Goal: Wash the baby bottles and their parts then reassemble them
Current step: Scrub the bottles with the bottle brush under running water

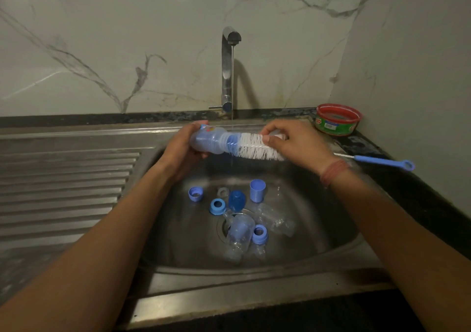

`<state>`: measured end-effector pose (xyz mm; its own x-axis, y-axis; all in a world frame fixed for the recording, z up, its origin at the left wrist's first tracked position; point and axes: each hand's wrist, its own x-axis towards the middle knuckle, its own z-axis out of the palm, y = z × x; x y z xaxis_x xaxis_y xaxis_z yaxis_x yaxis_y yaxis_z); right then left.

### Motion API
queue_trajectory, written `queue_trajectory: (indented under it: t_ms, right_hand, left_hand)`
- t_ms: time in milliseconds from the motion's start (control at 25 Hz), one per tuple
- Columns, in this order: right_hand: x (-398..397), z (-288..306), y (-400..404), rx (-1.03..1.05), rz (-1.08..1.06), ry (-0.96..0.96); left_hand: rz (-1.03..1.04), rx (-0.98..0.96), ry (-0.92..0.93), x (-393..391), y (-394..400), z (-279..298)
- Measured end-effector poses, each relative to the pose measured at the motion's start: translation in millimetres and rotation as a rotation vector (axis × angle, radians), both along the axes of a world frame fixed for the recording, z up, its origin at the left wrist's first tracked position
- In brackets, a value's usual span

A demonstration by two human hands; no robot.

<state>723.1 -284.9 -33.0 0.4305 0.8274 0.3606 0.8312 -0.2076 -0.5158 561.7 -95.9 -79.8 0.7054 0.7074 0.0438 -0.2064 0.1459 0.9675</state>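
Marble-veined wall panels rose behind a steel sink (pixel 339 245), with a ribbed drainboard (pixel 63 178) stretching away to the left of the person's fingers. Above and between the two hands a chrome tap (pixel 227 69) let a thin stream of water fall into the basin. The left hand (pixel 184 148) was curled around the base end of a clear bluish baby bottle (pixel 209 141), held on its side with its mouth pointing toward the right hand. Into that mouth went the white bristles of a bottle brush (pixel 257 149), its tip just inside the neck — the rest of the bristle head spanned the gap between the two hands. The right hand (pixel 298 145) pinched the brush at the far end of the bristles, thumb and fingertips closed on it, while the blue handle (pixel 384 162) stuck out past the wrist over the dark counter. Below the fingers, on the basin floor, lay loose parts: a lilac screw ring (pixel 195 194), a blue collar (pixel 217 206), a dark blue cap (pixel 236 200), an upright lilac cup-shaped cover (pixel 257 190), another ring (pixel 260 234), and two clear bottles (pixel 238 237) lying across the drain. Beyond the right hand's knuckles, in the corner, sat a red-rimmed round tub (pixel 337 120).
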Motion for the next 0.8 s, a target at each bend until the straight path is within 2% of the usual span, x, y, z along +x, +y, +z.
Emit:
queue_trajectory:
  t_ms: [80,120,160,240,400,440,480,560,720,760,800]
  right_hand:
    - [1.8,0.0,0.3,0.011,0.021,0.277]
    - [0.8,0.0,-0.1,0.014,0.022,0.332]
    - [0.1,-0.2,-0.5,0.023,0.022,0.310]
    - [-0.9,-0.3,-1.8,0.051,-0.006,0.089]
    - [-7.0,-1.4,-7.3,0.169,-0.074,-0.631]
    - [-8.0,-2.1,-7.4,0.189,-0.064,-0.697]
    - [-8.8,-1.5,-7.3,0.186,-0.054,-0.670]
    - [-7.2,1.6,-5.4,0.147,-0.027,-0.379]
    - [-2.4,4.3,-5.4,0.039,0.029,0.473]
    - [-3.1,4.3,-5.9,0.024,0.023,0.596]
    - [-3.3,3.9,-6.1,0.027,0.020,0.607]
  left_hand:
    - [-0.009,-0.063,-0.130,2.4,0.8,2.1]
    - [-0.015,-0.091,-0.181,2.7,0.7,3.7]
    - [-0.014,-0.093,-0.203,3.0,1.6,3.9]
    - [0.013,-0.042,-0.166,2.9,1.2,3.0]
    - [0.065,0.017,-0.004,3.6,-5.0,1.3]
    - [0.077,0.028,0.040,3.1,-5.7,0.3]
    - [0.086,0.037,0.068,2.3,-4.6,-1.1]
    - [0.064,0.024,0.056,1.6,-2.0,-1.8]
    - [-0.035,-0.117,-0.197,5.9,-1.3,3.5]
    - [-0.049,-0.142,-0.257,6.6,-1.8,4.9]
    - [-0.054,-0.136,-0.284,7.0,-2.0,5.4]
